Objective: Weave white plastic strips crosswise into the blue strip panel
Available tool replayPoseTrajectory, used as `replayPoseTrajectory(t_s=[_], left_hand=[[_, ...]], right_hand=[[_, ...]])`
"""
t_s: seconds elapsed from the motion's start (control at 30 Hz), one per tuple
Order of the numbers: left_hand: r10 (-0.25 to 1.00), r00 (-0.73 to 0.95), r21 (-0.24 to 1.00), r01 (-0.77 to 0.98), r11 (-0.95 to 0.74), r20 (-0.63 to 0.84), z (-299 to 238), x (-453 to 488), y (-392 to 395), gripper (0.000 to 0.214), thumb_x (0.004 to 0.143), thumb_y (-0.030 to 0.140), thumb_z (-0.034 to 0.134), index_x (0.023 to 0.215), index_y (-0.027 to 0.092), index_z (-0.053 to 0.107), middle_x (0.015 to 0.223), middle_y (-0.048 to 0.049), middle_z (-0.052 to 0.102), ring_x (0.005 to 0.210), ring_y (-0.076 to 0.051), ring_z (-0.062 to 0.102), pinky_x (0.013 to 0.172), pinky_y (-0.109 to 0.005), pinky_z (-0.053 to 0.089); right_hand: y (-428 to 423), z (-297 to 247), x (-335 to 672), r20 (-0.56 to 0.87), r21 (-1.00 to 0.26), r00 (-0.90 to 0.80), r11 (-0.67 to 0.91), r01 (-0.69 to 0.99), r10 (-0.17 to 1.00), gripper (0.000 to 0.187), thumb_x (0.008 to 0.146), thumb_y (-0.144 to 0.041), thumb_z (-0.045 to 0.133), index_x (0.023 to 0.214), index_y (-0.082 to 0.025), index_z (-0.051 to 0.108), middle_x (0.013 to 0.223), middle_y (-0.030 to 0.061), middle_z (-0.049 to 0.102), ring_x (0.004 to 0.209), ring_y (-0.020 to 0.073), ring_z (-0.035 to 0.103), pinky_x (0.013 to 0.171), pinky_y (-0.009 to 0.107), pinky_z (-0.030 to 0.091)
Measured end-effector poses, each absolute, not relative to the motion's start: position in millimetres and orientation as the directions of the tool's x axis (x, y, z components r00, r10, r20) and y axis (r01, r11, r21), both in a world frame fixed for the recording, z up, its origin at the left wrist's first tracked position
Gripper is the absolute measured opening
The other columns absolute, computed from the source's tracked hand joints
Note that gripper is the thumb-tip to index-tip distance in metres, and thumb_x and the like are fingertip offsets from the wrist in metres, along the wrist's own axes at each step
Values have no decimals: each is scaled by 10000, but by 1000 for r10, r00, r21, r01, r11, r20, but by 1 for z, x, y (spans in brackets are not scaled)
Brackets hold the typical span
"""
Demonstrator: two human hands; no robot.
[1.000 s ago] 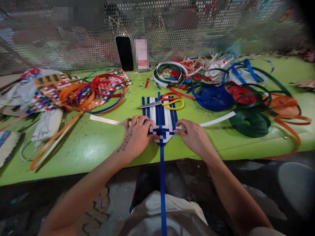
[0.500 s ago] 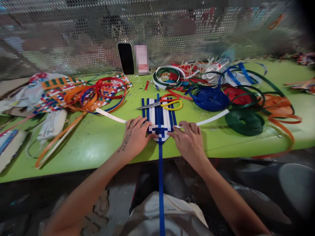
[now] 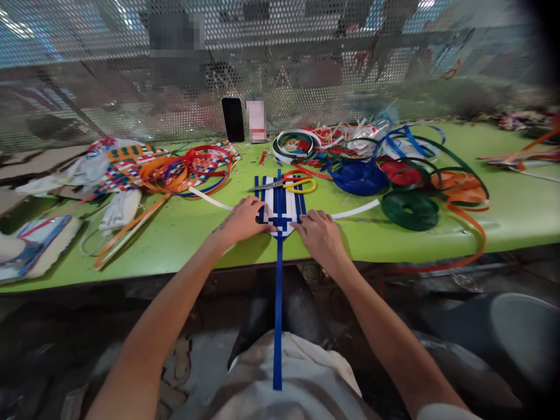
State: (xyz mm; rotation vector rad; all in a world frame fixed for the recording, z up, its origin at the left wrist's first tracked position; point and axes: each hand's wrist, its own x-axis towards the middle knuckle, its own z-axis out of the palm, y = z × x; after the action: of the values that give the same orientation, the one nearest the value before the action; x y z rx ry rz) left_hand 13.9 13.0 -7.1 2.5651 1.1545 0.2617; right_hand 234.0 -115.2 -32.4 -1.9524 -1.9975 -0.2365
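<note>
Since the frame one second ago, our right hand (image 3: 321,233) has moved inward, its thumb now at the lower right of the woven piece (image 3: 282,221); our view has tilted up, and the lower end of the long blue strip (image 3: 279,303) now shows over our lap. Position: woven piece flat near the front edge of the green table (image 3: 175,248), between both hands, its blue and white strips pointing away from us. Left hand (image 3: 242,221): thumb on the lower left of the weave, fingers bent at its left edge. Right hand: fingers bent beside the white strip (image 3: 356,210), which extends outward past both hands. Grip: both touch the work; whether they pinch or merely press, we cannot tell. Scissors (image 3: 275,185) lie across the strips, handles rightward. Farther right we note a blue roll (image 3: 361,178) and a green roll (image 3: 410,210).
</note>
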Motion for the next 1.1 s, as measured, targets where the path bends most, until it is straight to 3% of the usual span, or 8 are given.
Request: replayPoseTrajectory(t_s=[0.17,0.33,0.53,0.63,0.83,0.93,1.0,1.1], left_hand=[[761,649,356,714,-603,-11,-6,14,18,880,803,695,856,1493,199,631,1713,-211,419,1570,-441,443,1311,-550,362],[767,641,371,707,-602,23,-6,14,12,1113,816,650,864,1703,199,366,1720,-225,428,1570,-434,456,1297,-532,374],[769,634,430,676,-598,73,-12,11,11,1295,789,666,882,1769,210,170,1709,-256,415,1527,-459,501,1233,-569,439],[764,638,429,666,-610,94,-13,10,12,1237,803,664,875,1755,197,239,1708,-237,422,1555,-431,471,1267,-548,417],[709,702,343,654,-675,57,-16,9,13,928,923,680,747,1611,95,530,1695,-217,480,1585,-369,454,1340,-494,335],[673,735,335,614,-715,89,-20,7,13,676,1103,564,477,1585,100,573,1676,-177,513,1574,-313,485,1352,-506,310],[681,722,361,606,-709,124,-23,7,14,589,1149,445,334,1542,119,628,1642,-145,558,1549,-281,524,1345,-510,329],[739,649,437,620,-651,180,-26,7,15,509,1138,384,375,1446,177,723,1558,-92,649,1472,-257,611,1297,-492,429]], right_hand=[[-114,-31,233,338,-110,6,33,993,941,411,1145,-431,505,1121,-155,810,1159,136,762,1118,294,660,964,401,469],[-114,-33,234,344,-111,5,36,993,939,429,1150,-432,483,1138,-151,808,1147,134,756,1117,290,657,962,398,473],[-115,-35,234,355,-121,11,34,992,935,360,1129,-409,543,1145,-165,808,1149,134,756,1120,295,650,972,400,478],[-115,-34,234,350,-122,16,29,992,937,353,1129,-402,547,1140,-166,809,1157,133,759,1124,299,651,967,401,480],[-115,-35,235,348,-131,18,29,991,937,361,1132,-393,540,1142,-152,809,1158,135,758,1124,304,648,965,412,484],[-116,-34,235,349,-136,14,36,990,937,362,1134,-388,535,1141,-152,809,1169,141,758,1123,302,645,965,410,482],[-116,-34,235,346,-143,17,35,989,938,352,1133,-379,533,1135,-162,811,1165,143,760,1115,303,644,957,410,481],[-116,-33,235,346,-160,21,37,986,938,356,1134,-374,517,1126,-176,812,1149,145,760,1101,304,639,946,413,479]])
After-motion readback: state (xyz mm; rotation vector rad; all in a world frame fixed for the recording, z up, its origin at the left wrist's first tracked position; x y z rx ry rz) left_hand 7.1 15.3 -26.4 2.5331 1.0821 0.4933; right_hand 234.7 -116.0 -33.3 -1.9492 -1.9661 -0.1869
